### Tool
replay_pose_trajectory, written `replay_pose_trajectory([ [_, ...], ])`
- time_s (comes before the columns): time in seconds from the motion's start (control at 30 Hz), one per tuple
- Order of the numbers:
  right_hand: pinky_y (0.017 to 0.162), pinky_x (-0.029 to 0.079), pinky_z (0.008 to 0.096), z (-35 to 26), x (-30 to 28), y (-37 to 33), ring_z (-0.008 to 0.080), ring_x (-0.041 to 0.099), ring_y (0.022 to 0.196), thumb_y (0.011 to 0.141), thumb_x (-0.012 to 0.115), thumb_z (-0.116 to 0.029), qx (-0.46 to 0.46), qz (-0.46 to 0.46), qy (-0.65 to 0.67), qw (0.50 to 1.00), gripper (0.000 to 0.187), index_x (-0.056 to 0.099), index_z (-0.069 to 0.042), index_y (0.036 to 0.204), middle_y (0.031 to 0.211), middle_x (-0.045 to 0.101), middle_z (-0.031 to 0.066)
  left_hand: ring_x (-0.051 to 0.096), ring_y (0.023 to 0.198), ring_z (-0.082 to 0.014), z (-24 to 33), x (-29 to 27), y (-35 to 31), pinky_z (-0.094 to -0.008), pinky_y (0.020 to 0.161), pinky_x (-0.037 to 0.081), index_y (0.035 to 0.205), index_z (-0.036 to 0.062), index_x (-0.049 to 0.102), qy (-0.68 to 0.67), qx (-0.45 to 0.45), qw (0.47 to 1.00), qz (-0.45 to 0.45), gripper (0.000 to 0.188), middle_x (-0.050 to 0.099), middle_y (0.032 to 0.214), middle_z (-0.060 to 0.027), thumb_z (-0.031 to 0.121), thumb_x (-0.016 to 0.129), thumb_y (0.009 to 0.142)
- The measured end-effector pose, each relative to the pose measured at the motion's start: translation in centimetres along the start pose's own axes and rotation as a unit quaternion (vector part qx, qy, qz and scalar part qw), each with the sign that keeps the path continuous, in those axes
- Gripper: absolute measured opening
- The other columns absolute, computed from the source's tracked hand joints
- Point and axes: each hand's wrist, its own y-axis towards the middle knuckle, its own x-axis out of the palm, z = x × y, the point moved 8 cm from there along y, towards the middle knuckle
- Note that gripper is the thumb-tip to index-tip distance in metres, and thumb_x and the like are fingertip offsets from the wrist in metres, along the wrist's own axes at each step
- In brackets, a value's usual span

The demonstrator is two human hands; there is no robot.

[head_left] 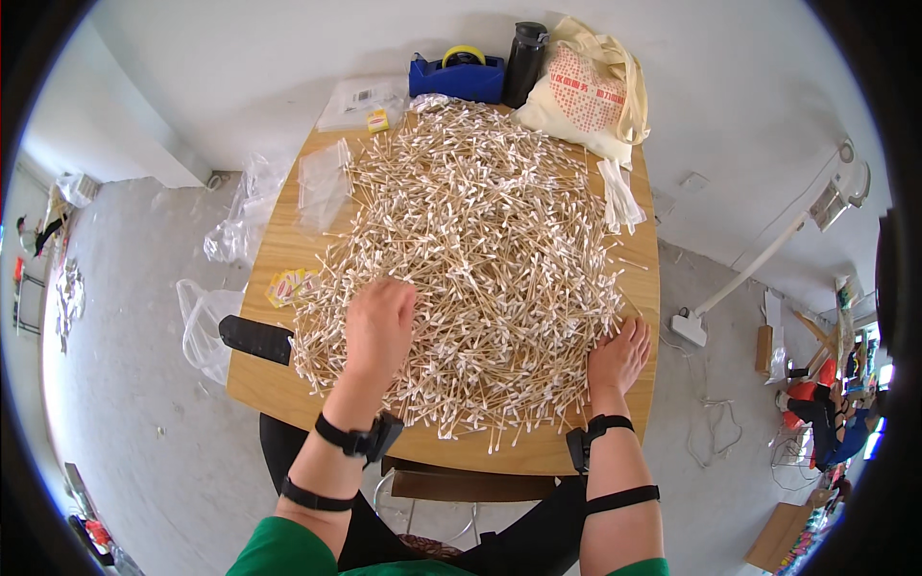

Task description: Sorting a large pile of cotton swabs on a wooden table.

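A wide, loose pile of cotton swabs point(490, 240) with pale wooden sticks and white tips covers most of the wooden table point(442, 451). Over the left part of the pile, my left hand point(379, 324) is curled with its knuckles up; its fingertips are hidden, so anything inside it does not show. My right hand point(619, 358) rests at the pile's right edge, fingers stretched forward and partly spread, touching the tabletop beside the swabs. Both wrists wear black straps with small devices.
At the back stand a blue tape dispenser point(456, 75), a black bottle point(525, 64) and a cream tote bag point(586, 91). Clear plastic bags point(325, 184) lie at the left. A black phone-like object point(255, 340) overhangs the left edge. A white lamp stand point(749, 269) rises right.
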Motion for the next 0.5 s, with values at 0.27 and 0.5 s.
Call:
replay_pose_trajectory([
  [0.27,0.117,0.023,0.0423,-0.3,-0.4,-0.2,0.0305,0.030,0.140,0.086,0.063,-0.015,-0.004,0.029,0.011,0.999,0.054,0.043,-0.004,0.134,0.144,0.041,0.0138,0.060,0.092,-0.0314,-5.2,2.2,5.2,-0.0416,0.079,0.049,0.078,0.0052,0.069,0.164,-0.112,0.979,-0.040,0.017,0.061,0.092,-0.0109,0.021,0.074,0.078],
  [0.5,0.118,0.019,0.0443,-0.4,-0.3,0.0,0.0314,0.027,0.143,0.087,0.064,-0.021,0.002,-0.004,0.007,1.000,0.058,0.040,-0.004,0.137,0.148,0.037,0.0136,0.060,0.092,-0.0305,-6.7,3.7,5.4,-0.0411,0.082,0.049,0.079,0.0047,0.069,0.098,-0.135,0.984,-0.064,0.017,0.062,0.092,-0.0112,0.020,0.076,0.077],
])
